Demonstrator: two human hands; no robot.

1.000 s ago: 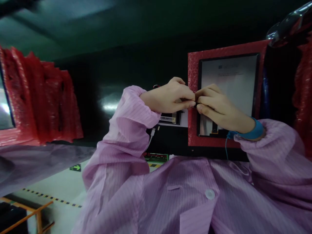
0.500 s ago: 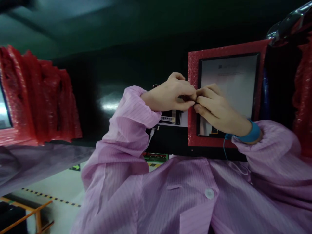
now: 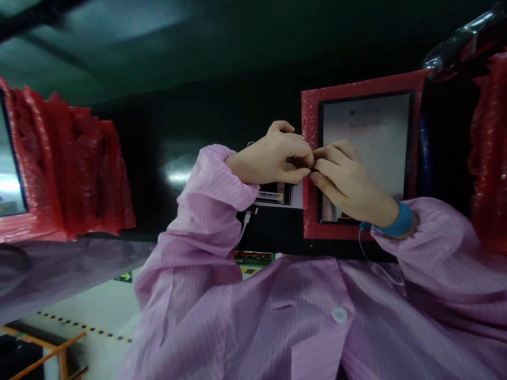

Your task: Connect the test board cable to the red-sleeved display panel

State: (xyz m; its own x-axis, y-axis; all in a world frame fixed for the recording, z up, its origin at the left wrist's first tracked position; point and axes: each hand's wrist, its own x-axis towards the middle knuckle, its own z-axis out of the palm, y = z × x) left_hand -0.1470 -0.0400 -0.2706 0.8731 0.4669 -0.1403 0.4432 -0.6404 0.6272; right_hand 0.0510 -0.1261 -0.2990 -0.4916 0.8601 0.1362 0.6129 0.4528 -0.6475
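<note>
My left hand (image 3: 277, 154) and my right hand (image 3: 344, 177) meet fingertip to fingertip over the left edge of a red bubble-wrap sheet (image 3: 310, 113). Both are closed in a pinch, around something small and dark that I cannot make out. On the red sheet lies a flat display panel (image 3: 368, 137) with a black border, partly covered by my right hand. Beneath my left wrist, a device with a barcode label (image 3: 270, 196) shows in part. A blue wrist strap (image 3: 402, 219) with a thin cord circles my right wrist.
Red bubble-wrap sheets (image 3: 79, 169) stand in a row at the left, with a panel at their far side. More red wrap (image 3: 489, 158) is at the right edge. A white cable (image 3: 246, 221) plugs in near my left forearm. A shiny metal object (image 3: 455, 47) sits at upper right.
The view has shifted slightly, so the panel and wraps sit a little lower. My hands keep the same pinch, fingertips together.
</note>
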